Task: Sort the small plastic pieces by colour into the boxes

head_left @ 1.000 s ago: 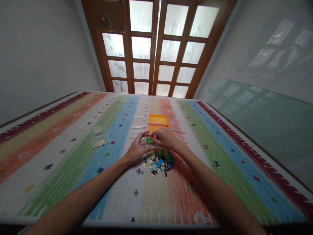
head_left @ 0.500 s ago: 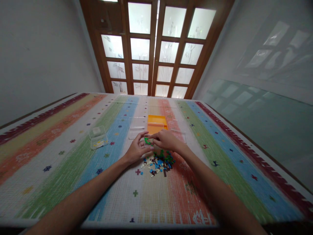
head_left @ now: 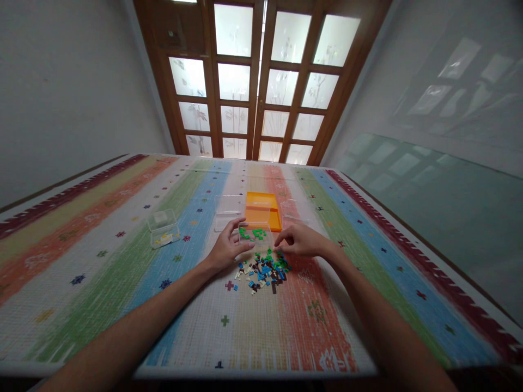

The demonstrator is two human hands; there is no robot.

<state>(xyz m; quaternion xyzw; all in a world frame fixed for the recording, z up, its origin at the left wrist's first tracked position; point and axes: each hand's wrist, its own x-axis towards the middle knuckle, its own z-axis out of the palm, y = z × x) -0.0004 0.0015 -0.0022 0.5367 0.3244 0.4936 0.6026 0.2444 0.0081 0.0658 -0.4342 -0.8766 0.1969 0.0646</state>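
Observation:
My left hand (head_left: 229,246) grips the left side of a small clear plastic box (head_left: 269,227), fingers behind it and thumb along the near side. Small green toy bricks (head_left: 259,234) lie inside that box in two clusters. My right hand (head_left: 300,240) is just right of the box, at the far right edge of a loose pile of small toy bricks (head_left: 263,272) in blue, brown, cream and green. Its fingers are bent and drawn together, low over the green bricks; whatever is between the fingertips is too small to make out.
Behind the box stands an orange tray (head_left: 279,212) with compartments, with an open clear case (head_left: 229,203) to its left. Farther left, an open clear box (head_left: 164,228) holds yellow pieces. A striped cloth (head_left: 196,337) covers the table.
My right hand has moved from over the clear box to the right and down to the pile, uncovering the green bricks inside. My left hand keeps its hold on the box.

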